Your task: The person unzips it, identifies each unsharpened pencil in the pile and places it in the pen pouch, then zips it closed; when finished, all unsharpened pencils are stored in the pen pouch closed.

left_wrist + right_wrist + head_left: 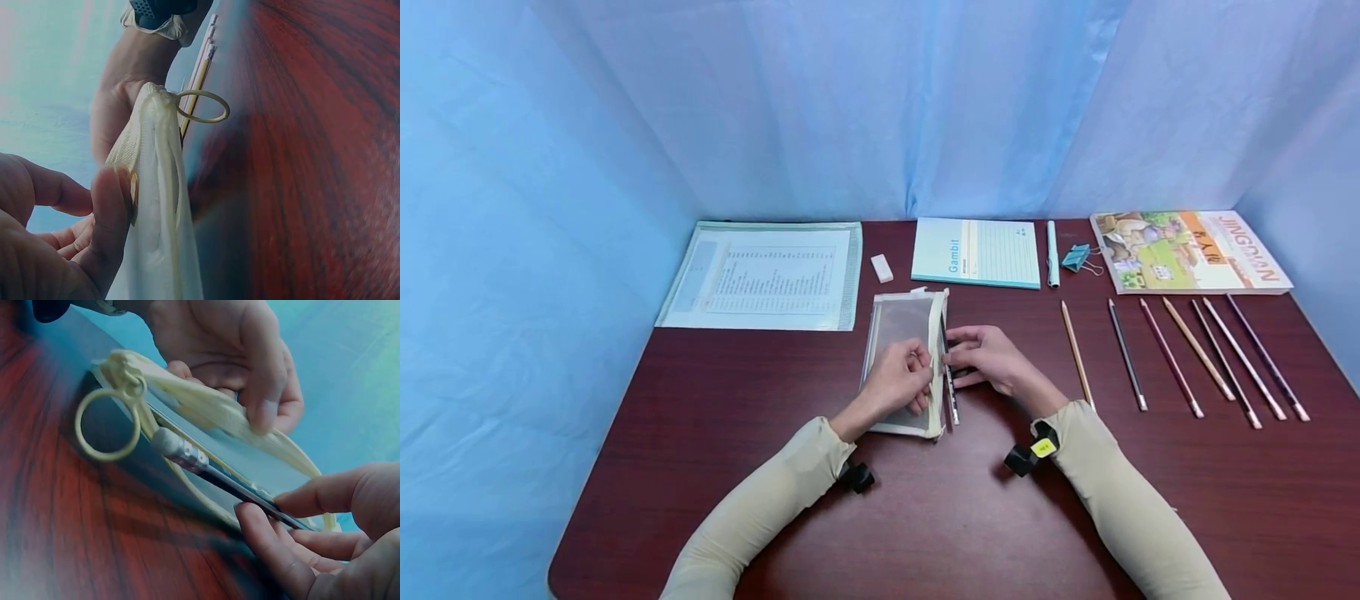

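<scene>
A translucent zip pencil pouch (901, 321) with a cream zipper edge lies on the table, its mouth facing right. My left hand (901, 377) pinches the upper edge of that mouth between thumb and fingers. My right hand (988, 358) pinches a dark pencil (228, 483) with a white eraser end. In the right wrist view the pencil lies lengthwise along the parted mouth, between its two cream edges. The ring-shaped zipper pull (107, 425) hangs at the near end of the zipper.
Several pencils (1126, 354) lie in a row at the right. Along the back are a document folder (760, 275), an eraser (882, 268), a Gambit notebook (976, 254), a pen (1052, 254), a teal binder clip (1077, 257) and a picture-covered book (1191, 252).
</scene>
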The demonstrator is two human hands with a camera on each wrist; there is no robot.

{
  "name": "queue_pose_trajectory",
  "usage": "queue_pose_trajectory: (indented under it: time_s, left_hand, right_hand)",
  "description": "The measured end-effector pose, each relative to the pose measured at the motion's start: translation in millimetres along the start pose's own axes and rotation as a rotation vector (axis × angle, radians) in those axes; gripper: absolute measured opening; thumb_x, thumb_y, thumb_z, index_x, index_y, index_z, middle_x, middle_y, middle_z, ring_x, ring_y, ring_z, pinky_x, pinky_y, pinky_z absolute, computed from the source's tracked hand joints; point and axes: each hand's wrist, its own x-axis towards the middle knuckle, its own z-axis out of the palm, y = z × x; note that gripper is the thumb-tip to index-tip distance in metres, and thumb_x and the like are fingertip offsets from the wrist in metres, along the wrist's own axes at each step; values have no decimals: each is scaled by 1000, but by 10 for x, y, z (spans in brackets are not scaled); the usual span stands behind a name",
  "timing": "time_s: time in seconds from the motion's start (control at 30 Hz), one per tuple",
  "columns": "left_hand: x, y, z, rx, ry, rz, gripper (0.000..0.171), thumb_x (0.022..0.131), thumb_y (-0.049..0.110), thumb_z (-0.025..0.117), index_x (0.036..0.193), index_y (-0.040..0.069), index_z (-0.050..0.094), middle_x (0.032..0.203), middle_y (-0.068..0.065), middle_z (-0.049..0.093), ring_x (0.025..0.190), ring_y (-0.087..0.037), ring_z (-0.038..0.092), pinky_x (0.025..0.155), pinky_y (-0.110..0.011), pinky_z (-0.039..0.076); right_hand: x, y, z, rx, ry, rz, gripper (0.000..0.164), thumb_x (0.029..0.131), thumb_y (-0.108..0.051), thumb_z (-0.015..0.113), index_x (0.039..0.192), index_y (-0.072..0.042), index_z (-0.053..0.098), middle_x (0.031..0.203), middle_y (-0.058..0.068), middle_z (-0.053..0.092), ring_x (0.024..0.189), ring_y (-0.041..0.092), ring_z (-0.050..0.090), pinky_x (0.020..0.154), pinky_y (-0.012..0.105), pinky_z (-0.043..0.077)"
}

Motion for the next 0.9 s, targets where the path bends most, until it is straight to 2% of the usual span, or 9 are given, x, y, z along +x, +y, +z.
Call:
queue_pose_trajectory:
  time_s: [0.17,0.43,0.67,0.9]
  left_hand:
    - [3,8,-1,5,-3,4,6,89,-6,52,85,-1,52,58,-6,58,37,-10,56,37,-34,56]
    - [14,2,3,2,3,-6,7,90,-4,52,85,0,52,58,-5,58,38,-10,56,37,-31,55]
    - [15,-4,13,-2,0,-6,9,87,-6,51,83,2,51,58,-6,58,37,-11,56,37,-33,56]
    - [14,-7,20,1,-2,-15,8,88,-5,50,84,2,51,58,-6,59,37,-10,56,35,-30,54]
  right_hand:
    - [15,-29,125,26,75,-9,59,91,8,57,145,14,32,82,-4,66,70,9,68,62,26,65]
    - [24,-54,221,-14,151,-33,55,91,9,56,143,14,37,81,-3,63,65,8,66,59,25,65]
    - [26,-26,236,-8,145,-32,54,92,10,55,143,15,37,82,-2,63,66,7,66,60,25,65]
    - [-45,-40,216,-30,122,-47,50,95,3,54,141,16,40,91,3,67,72,9,70,65,28,66]
